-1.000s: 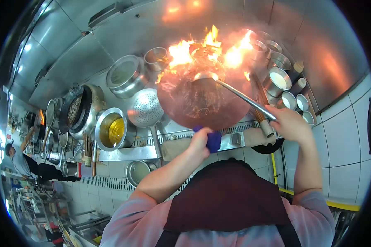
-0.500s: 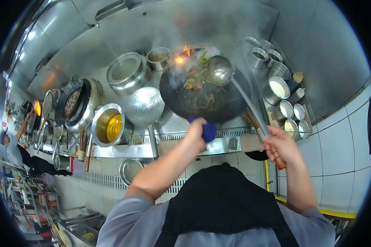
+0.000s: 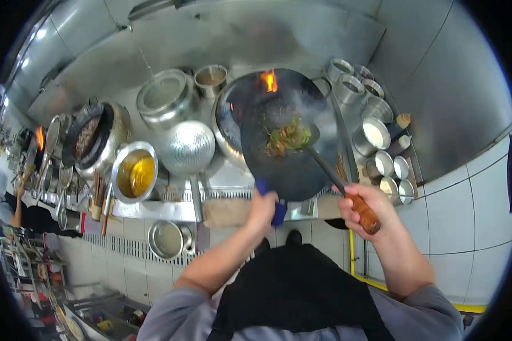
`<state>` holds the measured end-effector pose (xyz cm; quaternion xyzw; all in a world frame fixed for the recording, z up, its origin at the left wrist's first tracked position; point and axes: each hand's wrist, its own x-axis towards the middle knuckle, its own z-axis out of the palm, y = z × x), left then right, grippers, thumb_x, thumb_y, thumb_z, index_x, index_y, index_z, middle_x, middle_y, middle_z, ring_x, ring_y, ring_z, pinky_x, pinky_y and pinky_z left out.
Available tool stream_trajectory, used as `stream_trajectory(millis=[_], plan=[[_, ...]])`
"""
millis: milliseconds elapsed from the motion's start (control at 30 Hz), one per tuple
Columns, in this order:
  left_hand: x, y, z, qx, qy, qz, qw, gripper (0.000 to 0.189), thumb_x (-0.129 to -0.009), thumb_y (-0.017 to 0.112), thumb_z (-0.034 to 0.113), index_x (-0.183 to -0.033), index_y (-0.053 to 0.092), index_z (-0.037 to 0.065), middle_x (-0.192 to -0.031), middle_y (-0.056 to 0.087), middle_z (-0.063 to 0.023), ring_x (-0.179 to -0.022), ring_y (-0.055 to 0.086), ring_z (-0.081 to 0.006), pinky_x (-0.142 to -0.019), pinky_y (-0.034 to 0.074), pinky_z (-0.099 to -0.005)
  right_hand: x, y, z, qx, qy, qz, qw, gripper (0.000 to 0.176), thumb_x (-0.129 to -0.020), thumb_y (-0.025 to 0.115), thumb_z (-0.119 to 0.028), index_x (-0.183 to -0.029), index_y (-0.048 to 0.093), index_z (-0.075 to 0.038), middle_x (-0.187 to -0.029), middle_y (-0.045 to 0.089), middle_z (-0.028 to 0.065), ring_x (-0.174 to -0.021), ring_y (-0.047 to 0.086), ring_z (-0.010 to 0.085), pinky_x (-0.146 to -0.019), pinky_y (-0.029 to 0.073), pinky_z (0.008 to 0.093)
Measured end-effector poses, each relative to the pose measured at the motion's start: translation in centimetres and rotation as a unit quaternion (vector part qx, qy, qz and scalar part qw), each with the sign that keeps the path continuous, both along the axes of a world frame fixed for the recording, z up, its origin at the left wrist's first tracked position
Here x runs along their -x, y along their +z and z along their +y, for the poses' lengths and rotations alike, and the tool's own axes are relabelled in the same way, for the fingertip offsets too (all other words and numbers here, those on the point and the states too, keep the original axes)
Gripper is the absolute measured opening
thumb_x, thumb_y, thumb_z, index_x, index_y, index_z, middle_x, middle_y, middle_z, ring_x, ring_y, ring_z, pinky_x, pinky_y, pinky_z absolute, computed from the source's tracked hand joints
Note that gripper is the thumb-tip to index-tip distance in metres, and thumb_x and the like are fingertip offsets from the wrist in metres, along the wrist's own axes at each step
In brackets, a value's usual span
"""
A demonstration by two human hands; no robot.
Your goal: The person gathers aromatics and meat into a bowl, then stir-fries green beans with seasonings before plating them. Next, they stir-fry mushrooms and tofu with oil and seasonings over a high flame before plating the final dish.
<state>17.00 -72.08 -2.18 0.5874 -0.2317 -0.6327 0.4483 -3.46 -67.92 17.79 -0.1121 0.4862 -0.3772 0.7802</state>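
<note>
My left hand (image 3: 260, 209) is closed on a folded blue cloth (image 3: 279, 214) at the near rim of a black wok (image 3: 301, 179); the cloth hides the exact grip. The wok is tilted and shifted off its round burner (image 3: 224, 128), whose left side shows. Chopped green and brown food (image 3: 289, 138) steams in the middle of the wok. My right hand (image 3: 372, 207) is wrapped around the wooden handle of a long ladle (image 3: 331, 171). The ladle's bowl rests in the wok against the food's right side. A flame (image 3: 269, 81) rises at the wok's far edge.
Left of the wok are a perforated strainer (image 3: 189, 146), a pot of yellow oil (image 3: 136, 171) and a lidded pot (image 3: 164, 96). Several seasoning tins (image 3: 375, 133) line the right side. Below the counter is a metal pot (image 3: 168, 238). Another person (image 3: 17, 207) works far left.
The wok has come nearer and to the right, tilting and uncovering part of the burner. The ladle's bowl has dropped from above the wok into the food. The food has gathered mid-wok.
</note>
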Motion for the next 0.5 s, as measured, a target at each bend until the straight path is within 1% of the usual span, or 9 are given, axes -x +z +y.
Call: stream_trajectory(millis=[33,133,167,233,267,367,433,467,500], plan=[[0.0,2.9,-0.7,-0.028,0.016,0.099,0.995,0.022,-0.07,0.054,0.006,-0.092,0.049,0.005,-0.072,0.054,-0.0088,-0.058,0.055,-0.0213,-0.048,0.046,-0.0329,0.2,-0.5,0.1,-0.013,0.003,0.001,1.0,0.015,-0.088,0.054,-0.019,-0.092,0.051,-0.005,-0.067,0.052,0.0042,-0.048,0.048,0.0129,-0.035,0.035,0.0247],[-1.3,3.2,-1.3,-0.15,-0.027,0.257,0.954,0.011,-0.076,0.053,0.014,-0.083,0.048,0.007,-0.065,0.05,-0.008,-0.054,0.053,-0.0219,-0.048,0.046,-0.0328,1.0,-2.4,-0.7,0.002,-0.033,-0.225,0.974,0.031,-0.091,0.048,-0.02,-0.109,0.053,0.005,-0.07,0.051,0.0036,-0.048,0.047,0.0114,-0.034,0.036,0.0239],[-1.5,4.4,-0.4,-0.142,-0.027,0.257,0.956,0.011,-0.076,0.053,0.014,-0.083,0.048,0.007,-0.065,0.05,-0.008,-0.054,0.053,-0.0219,-0.048,0.046,-0.0328,1.0,-2.1,-0.5,0.008,-0.029,-0.225,0.974,0.031,-0.091,0.048,-0.02,-0.109,0.053,0.005,-0.07,0.051,0.0036,-0.048,0.047,0.0114,-0.034,0.036,0.0239],[-1.6,6.4,1.1,-0.147,-0.057,0.402,0.902,0.011,-0.08,0.048,0.017,-0.079,0.047,0.006,-0.063,0.048,-0.0079,-0.051,0.051,-0.022,-0.045,0.044,-0.0333,0.7,-1.6,0.0,0.021,-0.035,-0.258,0.965,0.031,-0.092,0.046,-0.02,-0.11,0.053,0.005,-0.07,0.051,0.0036,-0.048,0.048,0.0116,-0.033,0.038,0.0253],[-1.0,6.1,0.1,-0.158,-0.008,0.385,0.909,0.013,-0.083,0.045,0.018,-0.079,0.046,0.006,-0.062,0.047,-0.0081,-0.05,0.05,-0.0222,-0.044,0.043,-0.033,0.5,-1.2,0.1,0.04,-0.033,-0.253,0.966,0.031,-0.092,0.046,-0.02,-0.109,0.052,0.005,-0.07,0.051,0.0034,-0.048,0.047,0.0113,-0.033,0.038,0.0252],[0.5,3.6,-5.7,-0.148,0.001,0.313,0.938,0.004,-0.081,0.05,0.011,-0.085,0.051,0.011,-0.071,0.055,-0.0051,-0.058,0.056,-0.0181,-0.048,0.047,-0.0316,-0.6,-1.2,-1.1,0.073,-0.045,-0.25,0.965,0.029,-0.092,0.045,-0.018,-0.11,0.052,0.003,-0.069,0.051,0.0029,-0.047,0.046,0.011,-0.034,0.037,0.0246],[0.8,3.4,-4.8,-0.122,0.033,0.288,0.949,0.006,-0.081,0.051,0.01,-0.086,0.051,0.011,-0.072,0.055,-0.0049,-0.059,0.056,-0.0183,-0.049,0.048,-0.0314,-1.0,-0.4,-0.6,0.082,-0.053,-0.248,0.964,0.026,-0.091,0.046,-0.016,-0.11,0.053,0.001,-0.069,0.051,0.0027,-0.045,0.045,0.0112,-0.034,0.036,0.0245],[1.0,3.6,-5.0,-0.091,0.061,0.265,0.958,0.008,-0.08,0.052,0.01,-0.088,0.052,0.01,-0.072,0.056,-0.0046,-0.06,0.057,-0.0185,-0.05,0.049,-0.0313,-0.8,-0.2,0.2,0.105,-0.045,-0.216,0.97,0.032,-0.091,0.043,-0.016,-0.115,0.051,0.004,-0.07,0.05,0.0033,-0.046,0.046,0.0118,-0.033,0.036,0.0247],[0.3,3.1,-4.5,-0.047,0.04,0.273,0.96,0.011,-0.08,0.051,0.011,-0.09,0.052,0.008,-0.073,0.056,-0.0052,-0.06,0.057,-0.0195,-0.053,0.051,-0.0328,-0.5,-0.2,0.6,0.123,-0.044,-0.185,0.974,0.038,-0.091,0.04,-0.016,-0.119,0.049,0.007,-0.071,0.049,0.0039,-0.047,0.046,0.0124,-0.032,0.036,0.0248]])
